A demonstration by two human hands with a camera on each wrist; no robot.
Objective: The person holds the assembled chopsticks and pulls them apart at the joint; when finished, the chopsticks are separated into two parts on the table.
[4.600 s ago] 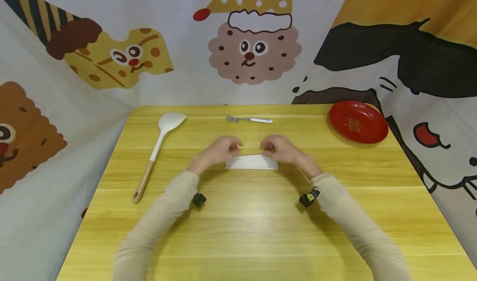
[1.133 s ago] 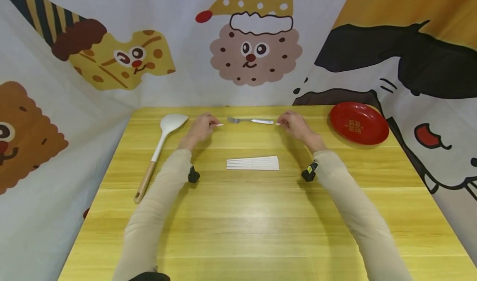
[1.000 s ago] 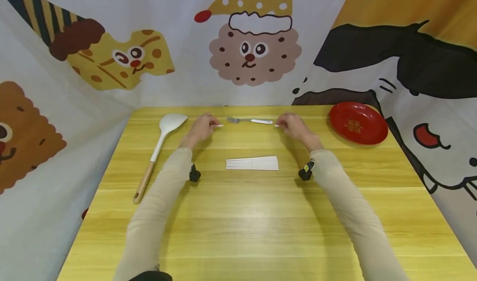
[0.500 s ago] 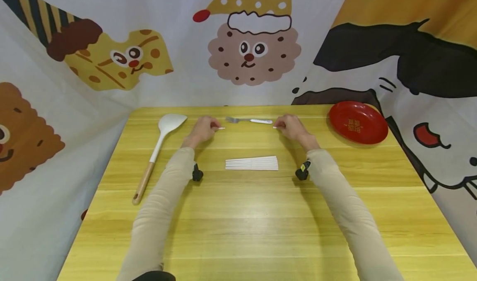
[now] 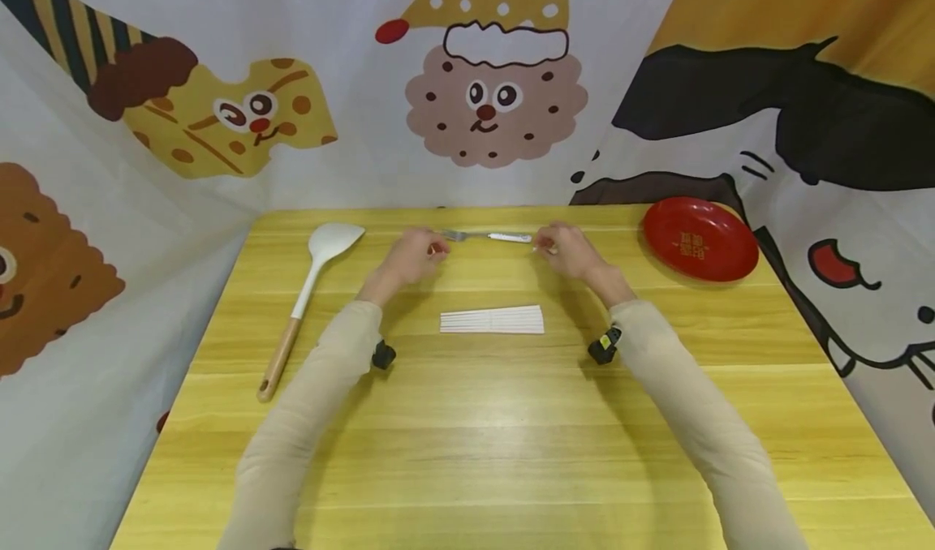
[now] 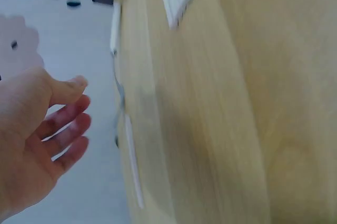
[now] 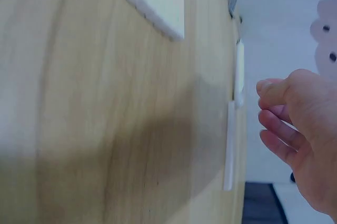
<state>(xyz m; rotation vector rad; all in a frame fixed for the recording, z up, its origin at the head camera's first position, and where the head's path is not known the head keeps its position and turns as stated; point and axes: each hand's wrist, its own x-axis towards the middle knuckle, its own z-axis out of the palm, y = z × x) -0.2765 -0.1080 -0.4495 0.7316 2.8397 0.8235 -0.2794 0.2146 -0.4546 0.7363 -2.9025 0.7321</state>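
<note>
Near the back of the table, my left hand hovers left of a small fork with a patterned white handle. In the left wrist view its fingers are apart and hold nothing; a thin white stick lies on the wood beside the fork's tines. My right hand is off the handle end, fingers loosely bent and bare of any thing. Below it, another thin white stick lies by the handle in the right wrist view. In the head view the hands mostly hide both sticks. A flat row of white sticks lies mid-table.
A white spatula with a wooden handle lies along the left side of the table. At the back right is a red oval plate with gold characters. A cartoon-printed cloth hangs behind the table.
Earlier both hands were over the row of sticks, then at the fork's two ends, each pinching a white stick. Now the fingers have let go and both sticks lie on the table.
</note>
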